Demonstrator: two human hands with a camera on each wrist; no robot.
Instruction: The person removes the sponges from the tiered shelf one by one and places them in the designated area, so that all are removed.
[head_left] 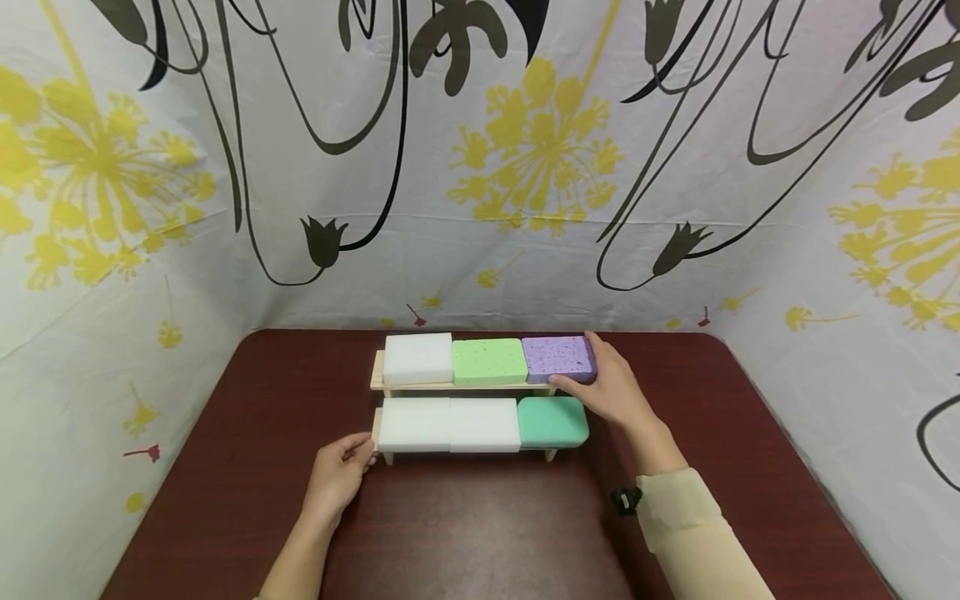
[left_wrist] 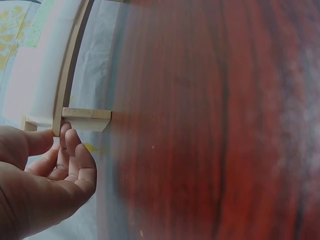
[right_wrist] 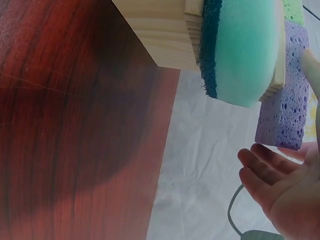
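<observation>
A small two-tier wooden rack (head_left: 378, 372) stands on the table, holding a row of sponges on each tier. My left hand (head_left: 341, 477) pinches the lower tier's left end between thumb and fingers, beside a wooden leg (left_wrist: 87, 114). My right hand (head_left: 611, 387) holds the purple sponge (head_left: 558, 360) at the upper tier's right end, thumb at the front and a finger at its far right corner. This sponge overhangs the tier in the right wrist view. Left of it sit a light green sponge (head_left: 490, 362) and a white block (head_left: 417, 359).
The lower tier carries two white blocks (head_left: 415, 425) and a teal sponge (head_left: 552, 422) with a dark scouring side. Under the rack is a dark red wooden table (head_left: 487, 525). A patterned cloth (head_left: 450, 275) hangs behind and at both sides.
</observation>
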